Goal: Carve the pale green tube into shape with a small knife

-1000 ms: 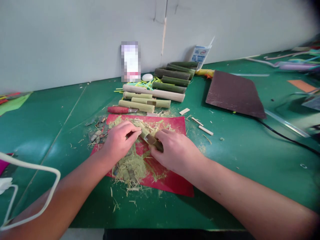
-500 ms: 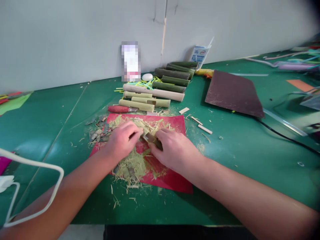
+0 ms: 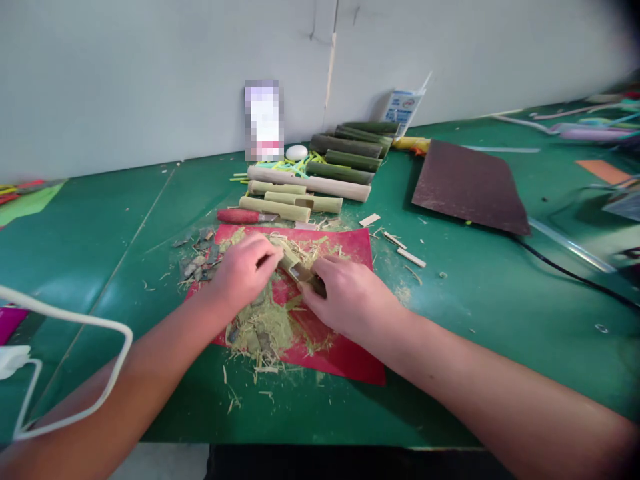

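Over a red sheet (image 3: 340, 357), a short bamboo tube (image 3: 289, 259) with an opening cut in its side is held between both hands, slanting down to the right. My left hand (image 3: 247, 267) is closed, thumb and fingers pinching at the tube's upper left end. Wrapped around the lower right end is my right hand (image 3: 345, 293), its fingers bent. A small pale glint shows at the cut, and I cannot make out what it is. Green shavings (image 3: 265, 327) are heaped on the sheet beneath the hands. Grey-green bark chips (image 3: 197, 263) lie left of them.
A red-handled knife (image 3: 240, 216) lies behind the sheet. Beyond it are several bamboo tubes (image 3: 310, 183), a phone (image 3: 264, 120) against the wall and a white egg-shaped object (image 3: 297, 153). A dark board (image 3: 470, 187) sits right; a white cable (image 3: 75, 317) loops at left.
My left hand has shifted slightly left and up along the tube, baring more of it. My right hand keeps its hold. The whole view has moved a little.
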Tool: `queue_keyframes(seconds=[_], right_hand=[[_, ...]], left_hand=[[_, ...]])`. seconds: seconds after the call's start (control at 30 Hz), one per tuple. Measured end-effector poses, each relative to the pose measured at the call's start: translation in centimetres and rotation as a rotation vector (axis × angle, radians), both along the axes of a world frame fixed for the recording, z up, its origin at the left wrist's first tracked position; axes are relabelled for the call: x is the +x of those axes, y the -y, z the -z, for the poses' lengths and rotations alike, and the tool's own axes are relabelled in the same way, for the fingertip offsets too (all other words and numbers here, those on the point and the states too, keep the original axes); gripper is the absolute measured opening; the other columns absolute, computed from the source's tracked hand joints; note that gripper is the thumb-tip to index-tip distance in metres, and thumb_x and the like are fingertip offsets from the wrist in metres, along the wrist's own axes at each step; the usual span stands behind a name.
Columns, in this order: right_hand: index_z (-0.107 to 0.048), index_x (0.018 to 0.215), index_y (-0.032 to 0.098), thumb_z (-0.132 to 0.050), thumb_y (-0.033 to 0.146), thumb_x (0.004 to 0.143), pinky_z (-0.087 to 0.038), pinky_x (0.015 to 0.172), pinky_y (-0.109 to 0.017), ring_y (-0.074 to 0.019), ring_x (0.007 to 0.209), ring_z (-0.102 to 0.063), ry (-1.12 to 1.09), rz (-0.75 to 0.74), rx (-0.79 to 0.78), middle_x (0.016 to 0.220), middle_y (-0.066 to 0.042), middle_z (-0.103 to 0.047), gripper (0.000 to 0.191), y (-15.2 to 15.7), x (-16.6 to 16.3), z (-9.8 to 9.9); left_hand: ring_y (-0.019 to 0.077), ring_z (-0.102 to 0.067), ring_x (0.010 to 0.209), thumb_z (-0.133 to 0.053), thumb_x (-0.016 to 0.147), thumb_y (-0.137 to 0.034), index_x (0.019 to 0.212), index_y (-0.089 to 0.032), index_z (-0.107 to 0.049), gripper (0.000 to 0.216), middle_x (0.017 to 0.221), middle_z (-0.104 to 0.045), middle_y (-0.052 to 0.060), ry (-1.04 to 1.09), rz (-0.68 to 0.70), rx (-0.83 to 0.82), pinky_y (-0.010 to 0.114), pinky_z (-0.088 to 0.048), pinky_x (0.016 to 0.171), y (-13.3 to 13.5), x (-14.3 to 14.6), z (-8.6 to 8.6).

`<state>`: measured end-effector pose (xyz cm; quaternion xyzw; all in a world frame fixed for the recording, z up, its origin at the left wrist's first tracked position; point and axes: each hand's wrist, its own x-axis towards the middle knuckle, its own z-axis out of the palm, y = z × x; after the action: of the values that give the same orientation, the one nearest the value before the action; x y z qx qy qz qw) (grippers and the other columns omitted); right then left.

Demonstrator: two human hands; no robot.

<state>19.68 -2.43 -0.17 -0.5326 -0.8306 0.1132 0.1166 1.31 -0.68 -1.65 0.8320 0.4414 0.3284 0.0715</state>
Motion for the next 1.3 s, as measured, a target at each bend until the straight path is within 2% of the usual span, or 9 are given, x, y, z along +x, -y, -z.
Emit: queue_keyframes(seconds=[0.3,0.4,0.53,0.67,0.8,0.93,1.07,1.2,1.3], right_hand=[[-0.053,0.072,0.018,-0.047,0.031,0.082,-0.027,0.051,-0.026,-0.0111,0.056,-0.046,-0.004,0.003,0.002,0.07,-0.001,-0.055,0.018,0.1,-0.1,0.0],[-0.052,0.072,0.018,-0.048,0.03,0.081,-0.027,0.051,-0.026,-0.0113,0.057,-0.046,-0.009,0.003,-0.018,0.069,-0.001,-0.055,0.016,0.1,-0.1,0.0],[-0.052,0.072,0.018,-0.047,0.033,0.082,-0.028,0.051,-0.026,-0.0113,0.057,-0.047,-0.001,0.006,-0.017,0.071,-0.002,-0.056,0.018,0.1,-0.1,-0.1],[-0.052,0.072,0.019,-0.049,0.03,0.08,-0.028,0.052,-0.026,-0.0117,0.059,-0.048,-0.01,-0.004,-0.027,0.072,-0.001,-0.057,0.014,0.2,-0.1,-0.3],[-0.052,0.073,0.019,-0.049,0.032,0.08,-0.027,0.05,-0.026,-0.012,0.059,-0.049,-0.026,0.005,-0.03,0.073,-0.001,-0.057,0.015,0.3,-0.1,-0.4],[-0.053,0.075,0.018,-0.048,0.033,0.081,-0.026,0.049,-0.026,-0.0121,0.059,-0.05,-0.009,-0.008,-0.023,0.075,-0.001,-0.058,0.017,0.4,-0.2,-0.4],[-0.054,0.077,0.019,-0.049,0.035,0.08,-0.024,0.047,-0.027,-0.0127,0.058,-0.052,0.036,0.018,-0.007,0.076,-0.001,-0.059,0.017,0.5,-0.2,-0.5],[-0.056,0.081,0.019,-0.046,0.037,0.082,-0.021,0.046,-0.028,-0.0138,0.059,-0.054,0.071,0.007,0.029,0.078,-0.002,-0.06,0.02,0.7,-0.3,-0.4],[-0.056,0.082,0.019,-0.046,0.037,0.082,-0.021,0.046,-0.028,-0.0142,0.059,-0.054,0.081,0.012,0.051,0.078,-0.002,-0.06,0.021,0.8,-0.3,-0.3]], left_hand=[[0.0147,-0.055,0.074,-0.053,0.086,-0.019,0.073,-0.015,-0.059,0.015,0.077,-0.06,0.004,-0.01,-0.037,0.023,0.029,-0.045,0.071,-0.5,-0.5,0.1],[0.0142,-0.056,0.074,-0.052,0.086,-0.02,0.076,-0.016,-0.061,0.014,0.078,-0.061,0.004,-0.029,0.016,-0.039,0.028,-0.045,0.07,-0.6,-0.5,0.1],[0.0149,-0.056,0.074,-0.052,0.086,-0.02,0.074,-0.016,-0.06,0.015,0.076,-0.061,0.004,-0.023,-0.051,-0.002,0.029,-0.045,0.07,-0.5,-0.5,0.0],[0.0141,-0.056,0.075,-0.05,0.087,-0.02,0.08,-0.017,-0.061,0.013,0.078,-0.061,0.003,-0.049,0.017,-0.04,0.028,-0.045,0.07,-0.4,-0.8,-0.1],[0.0149,-0.056,0.076,-0.051,0.086,-0.02,0.077,-0.017,-0.061,0.014,0.078,-0.061,0.003,-0.051,-0.042,0.017,0.029,-0.045,0.072,-0.5,-1.1,-0.1],[0.0139,-0.056,0.074,-0.05,0.086,-0.02,0.077,-0.016,-0.061,0.014,0.077,-0.061,0.003,-0.073,0.006,-0.041,0.028,-0.045,0.07,-0.6,-1.1,-0.2],[0.0148,-0.055,0.073,-0.051,0.086,-0.021,0.073,-0.016,-0.06,0.016,0.075,-0.06,0.003,-0.059,-0.048,0.011,0.029,-0.045,0.07,-0.6,-0.9,-0.4],[0.0138,-0.055,0.073,-0.049,0.087,-0.02,0.078,-0.017,-0.06,0.015,0.076,-0.059,0.003,-0.07,0.037,-0.058,0.027,-0.045,0.068,-0.2,-0.7,-0.3],[0.0142,-0.055,0.072,-0.05,0.087,-0.022,0.075,-0.017,-0.059,0.015,0.076,-0.059,0.003,-0.045,-0.01,-0.015,0.028,-0.045,0.068,0.0,-0.7,-0.2]])
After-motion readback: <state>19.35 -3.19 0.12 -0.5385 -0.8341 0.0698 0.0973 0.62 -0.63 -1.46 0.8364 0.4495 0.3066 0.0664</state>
